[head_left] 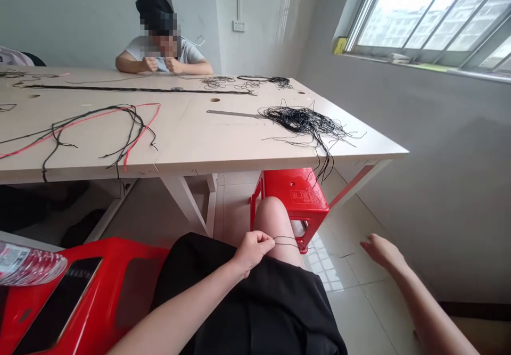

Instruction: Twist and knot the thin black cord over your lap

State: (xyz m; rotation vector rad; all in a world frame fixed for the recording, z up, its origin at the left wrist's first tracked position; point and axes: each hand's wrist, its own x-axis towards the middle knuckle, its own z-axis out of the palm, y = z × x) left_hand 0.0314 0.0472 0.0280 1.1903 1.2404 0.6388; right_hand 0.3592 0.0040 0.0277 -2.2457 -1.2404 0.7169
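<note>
Above my lap, my left hand point(253, 249) pinches a thin black cord point(285, 237) between thumb and fingertips. Two strands of it run rightward across my bare knee and fade from sight past it. Out to the right, over the floor, my right hand point(381, 253) has its fingers closed. Whatever it may hold is too small to make out. A short dark strand point(347, 255) shows left of that hand; whether it lies on the floor or hangs in the air I cannot tell.
The table point(191, 147) ahead carries a tangled bundle of black cords point(303, 121), a metal ruler point(231, 113) and black and red cords point(131, 113). A person point(159, 41) sits opposite. Red stools point(295, 190) stand nearby; a phone point(59, 307) and bottle point(32, 264) lie left.
</note>
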